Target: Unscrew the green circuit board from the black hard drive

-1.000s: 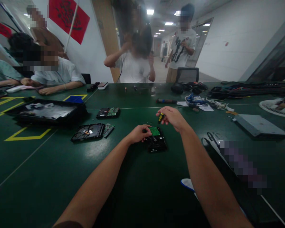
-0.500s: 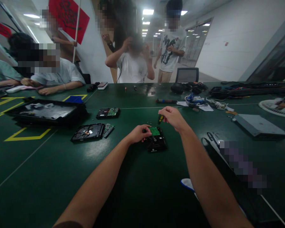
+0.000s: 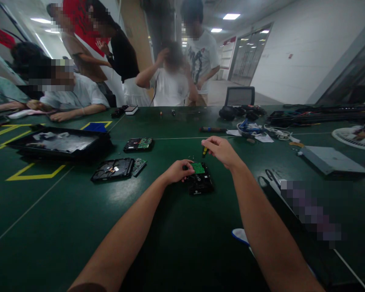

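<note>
Left hand [image 3: 178, 171] lay on the table [image 3: 176, 243], fingers curled together and closed on the far left edge of the hard drive [image 3: 200, 182], their tips touching the corner of its green circuit board [image 3: 198, 168]. The drive lay flat, board side up, just ahead of both forearms near the table's middle.

Right hand [image 3: 220, 151] was raised just beyond the drive's far right corner, thumb and fingers pinched shut on a small yellow-and-black screwdriver [image 3: 205, 151]. The tool hung roughly upright below the fingertips. Whether its tip met the board I could not tell.

Edges and room: bare green table lay around the drive on the near, left and right sides. A second opened hard drive [image 3: 113, 168] lay well apart to the left, and a loose drive with a green board [image 3: 139, 144] lay beyond that. A black tray [image 3: 61, 142] sat farther left. A long screwdriver [image 3: 213, 129] lay farther out than the right hand, near a tangle of cables [image 3: 249, 129]. A grey flat case [image 3: 331, 161] sat well off to the right. Other people sat and stood at the table's far edge.
</note>
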A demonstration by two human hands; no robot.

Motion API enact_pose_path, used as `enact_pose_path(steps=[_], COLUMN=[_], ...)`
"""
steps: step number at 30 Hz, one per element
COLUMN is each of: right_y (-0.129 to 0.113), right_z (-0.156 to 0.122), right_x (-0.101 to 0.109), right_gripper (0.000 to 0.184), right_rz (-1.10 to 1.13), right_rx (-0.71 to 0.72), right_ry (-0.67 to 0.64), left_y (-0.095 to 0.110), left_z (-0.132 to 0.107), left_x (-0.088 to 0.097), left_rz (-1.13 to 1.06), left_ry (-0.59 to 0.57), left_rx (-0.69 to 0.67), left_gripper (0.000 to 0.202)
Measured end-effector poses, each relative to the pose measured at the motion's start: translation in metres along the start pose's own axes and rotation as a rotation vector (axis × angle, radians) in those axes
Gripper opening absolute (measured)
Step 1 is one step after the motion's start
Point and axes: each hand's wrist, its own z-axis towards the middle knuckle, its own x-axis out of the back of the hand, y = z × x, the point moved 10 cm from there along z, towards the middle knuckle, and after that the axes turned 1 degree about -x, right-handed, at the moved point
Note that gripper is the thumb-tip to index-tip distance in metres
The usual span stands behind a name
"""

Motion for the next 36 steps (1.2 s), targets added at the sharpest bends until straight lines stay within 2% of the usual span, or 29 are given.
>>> enact_pose_path(steps=[2, 5, 9, 12, 17, 21, 24, 27, 30, 33, 36], right_y=[0.003, 0.004, -0.001, -0.003, -0.003, 0.001, 0.001, -0.003, -0.004, -0.005, -0.005], right_z=[0.000, -0.001, -0.004, -0.005, -0.003, -0.001, -0.001, -0.003, -0.005, -0.005, -0.004], right_x=[0.004, -0.003, -0.018, -0.020, -0.009, 0.000, -0.008, -0.019, -0.023, -0.018, -0.005], right_gripper=[0.022, 0.019, 0.030, 0.034, 0.028, 0.021, 0.018, 0.027, 0.034, 0.033, 0.029], right_rz=[-0.012, 0.048, 0.152, 0.184, 0.044, 0.016, 0.085, 0.160, 0.197, 0.114, 0.013], right_rx=[-0.036, -0.073, -0.055, -0.031, -0.002, -0.048, -0.054, -0.024, -0.026, -0.017, -0.022], right_ry=[0.038, -0.009, -0.129, -0.149, -0.069, 0.019, -0.038, -0.134, -0.167, -0.129, -0.012], left_y=[-0.001, 0.000, 0.001, 0.002, 0.004, 0.005, 0.002, 0.001, 0.001, 0.001, 0.001], left_z=[0.000, 0.000, 0.000, 0.000, -0.001, -0.001, -0.001, 0.000, 0.000, 0.001, 0.001], left_x=[0.000, 0.000, 0.000, 0.000, -0.001, -0.001, -0.001, -0.001, 0.000, -0.001, -0.001], left_rz=[0.001, -0.012, -0.027, -0.031, -0.025, -0.021, -0.016, -0.028, -0.039, -0.032, -0.025], left_ry=[0.001, -0.005, -0.008, -0.008, -0.015, -0.015, -0.011, -0.008, -0.004, -0.008, -0.010], left_rx=[0.011, -0.002, -0.036, -0.040, -0.034, -0.037, -0.020, -0.026, -0.033, -0.037, -0.043], left_gripper=[0.032, 0.031, 0.031, 0.030, 0.029, 0.029, 0.031, 0.032, 0.032, 0.031, 0.031])
